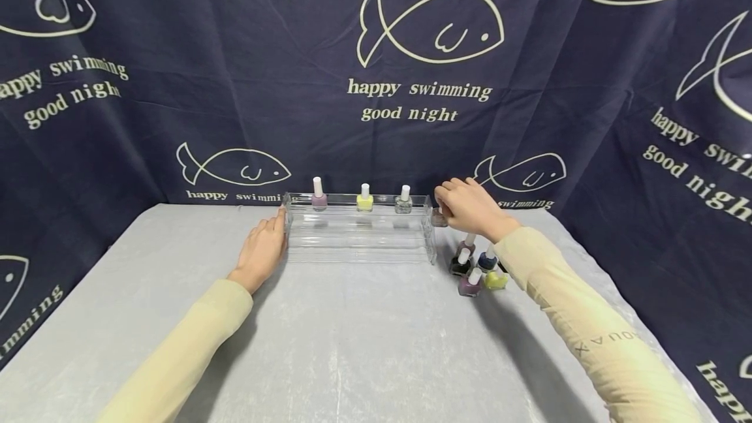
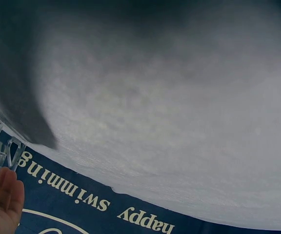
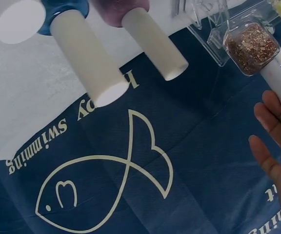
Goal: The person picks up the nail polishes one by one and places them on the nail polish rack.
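A clear acrylic tiered rack (image 1: 358,250) stands at the back of the table. My left hand (image 1: 261,248) rests against its left end, fingers fairly straight; in the left wrist view the fingertips (image 2: 14,187) are right at the clear side panel. Just off the rack's right end, my right hand (image 1: 470,209) pinches the white cap of a nail polish bottle with copper glitter (image 3: 252,48). On the top tier, spaced apart, stand a mauve nail polish (image 1: 319,200), a yellow nail polish (image 1: 365,201) and a clear glittery one (image 1: 403,203).
Right of the rack, several nail polish bottles cluster, among them a black one (image 1: 461,265), a purple one (image 1: 469,286), a blue one (image 1: 487,260) and a yellow one (image 1: 496,280). Dark blue fish-print curtain (image 1: 294,83) hangs behind the grey table cover (image 1: 352,358).
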`<state>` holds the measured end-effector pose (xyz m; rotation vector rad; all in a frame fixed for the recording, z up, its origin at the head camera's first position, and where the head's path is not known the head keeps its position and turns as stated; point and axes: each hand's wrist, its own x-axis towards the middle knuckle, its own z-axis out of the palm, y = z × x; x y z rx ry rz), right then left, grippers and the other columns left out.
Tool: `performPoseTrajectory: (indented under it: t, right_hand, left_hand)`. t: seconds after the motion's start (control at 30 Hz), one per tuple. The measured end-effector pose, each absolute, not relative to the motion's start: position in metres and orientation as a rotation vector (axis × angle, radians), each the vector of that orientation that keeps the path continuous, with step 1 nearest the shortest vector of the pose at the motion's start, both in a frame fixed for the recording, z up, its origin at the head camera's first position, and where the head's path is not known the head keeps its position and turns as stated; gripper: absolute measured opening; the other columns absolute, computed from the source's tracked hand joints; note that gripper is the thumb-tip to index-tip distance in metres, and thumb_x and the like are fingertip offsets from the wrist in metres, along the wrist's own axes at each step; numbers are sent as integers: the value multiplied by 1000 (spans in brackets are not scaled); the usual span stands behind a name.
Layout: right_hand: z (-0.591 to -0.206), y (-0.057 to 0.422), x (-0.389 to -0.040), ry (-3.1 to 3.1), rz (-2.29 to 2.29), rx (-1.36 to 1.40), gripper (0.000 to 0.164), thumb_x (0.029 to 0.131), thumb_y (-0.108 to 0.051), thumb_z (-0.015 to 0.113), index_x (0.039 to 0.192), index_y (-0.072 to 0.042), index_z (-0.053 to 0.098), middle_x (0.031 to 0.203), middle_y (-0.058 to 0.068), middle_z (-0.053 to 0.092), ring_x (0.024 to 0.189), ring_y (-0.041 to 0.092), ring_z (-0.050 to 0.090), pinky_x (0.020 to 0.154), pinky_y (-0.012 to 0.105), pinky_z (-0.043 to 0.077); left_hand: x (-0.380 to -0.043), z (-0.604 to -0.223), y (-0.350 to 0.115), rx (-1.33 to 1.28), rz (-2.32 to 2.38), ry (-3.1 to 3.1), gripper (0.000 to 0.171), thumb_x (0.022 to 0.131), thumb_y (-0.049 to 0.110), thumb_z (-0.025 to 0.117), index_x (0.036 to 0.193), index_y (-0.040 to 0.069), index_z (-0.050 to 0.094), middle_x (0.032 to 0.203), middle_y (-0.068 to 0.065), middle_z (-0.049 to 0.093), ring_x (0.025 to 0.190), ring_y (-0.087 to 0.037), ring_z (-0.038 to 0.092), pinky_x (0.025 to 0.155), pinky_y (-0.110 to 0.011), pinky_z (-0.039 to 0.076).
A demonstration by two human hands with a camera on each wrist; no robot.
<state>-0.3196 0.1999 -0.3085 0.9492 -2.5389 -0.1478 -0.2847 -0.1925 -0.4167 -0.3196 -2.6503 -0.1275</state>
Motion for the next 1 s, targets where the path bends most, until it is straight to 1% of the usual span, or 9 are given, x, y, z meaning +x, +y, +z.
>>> performPoseTrajectory:
  t: [0.1, 0.23, 0.33, 0.47, 0.6, 0.83, 1.0]
  right_hand:
    - [-308, 196, -319, -2537, -152, 951, 17, 76, -2, 50, 67, -15, 44, 66, -1, 47, 65, 19, 43, 60, 33, 30]
    - [-308, 190, -318, -2533, -160, 959, 16, 78, -3, 50, 68, -15, 47, 67, -1, 49, 66, 19, 45, 59, 32, 29]
    - [-308, 184, -318, -2537, -163, 973, 16, 77, -3, 51, 69, -16, 48, 67, -1, 49, 67, 19, 46, 60, 31, 29]
    - [-309, 175, -318, -2549, -159, 988, 18, 72, -1, 52, 67, -17, 46, 66, -2, 47, 68, 18, 45, 61, 30, 29]
    - [-311, 165, -317, -2536, -169, 1007, 19, 73, -1, 53, 66, -17, 44, 65, -3, 46, 67, 18, 44, 60, 29, 27]
    - [-315, 149, -315, -2493, -150, 1059, 16, 75, -4, 56, 68, -16, 47, 67, -2, 50, 69, 19, 46, 61, 32, 32]
    - [-319, 138, -316, -2403, -116, 1112, 14, 72, -5, 57, 69, -15, 49, 68, -1, 52, 69, 19, 49, 59, 32, 33]
  left_hand:
    - [-285, -416, -192, -321, -130, -2651, 59, 88, 12, 54, 138, -6, 28, 108, -21, 61, 96, -32, 56, 77, -41, 48]
    - [-286, -416, -192, -323, -128, -2645, 59, 88, 12, 55, 138, -6, 28, 108, -21, 61, 96, -32, 56, 78, -41, 48]
    - [-286, -417, -192, -320, -124, -2647, 60, 88, 12, 55, 138, -6, 28, 108, -21, 61, 97, -32, 56, 78, -41, 48]
    - [-286, -417, -192, -322, -124, -2644, 59, 88, 12, 54, 137, -6, 29, 108, -21, 61, 97, -32, 56, 78, -41, 48]
    - [-285, -417, -192, -326, -127, -2640, 58, 88, 12, 53, 137, -6, 29, 107, -21, 61, 96, -32, 56, 77, -40, 48]
    - [-285, -417, -192, -318, -130, -2650, 57, 89, 12, 52, 138, -6, 28, 108, -20, 61, 97, -31, 56, 78, -40, 48]
    - [-285, -418, -192, -315, -130, -2649, 56, 89, 12, 52, 138, -6, 29, 107, -20, 61, 96, -31, 56, 77, -40, 48]
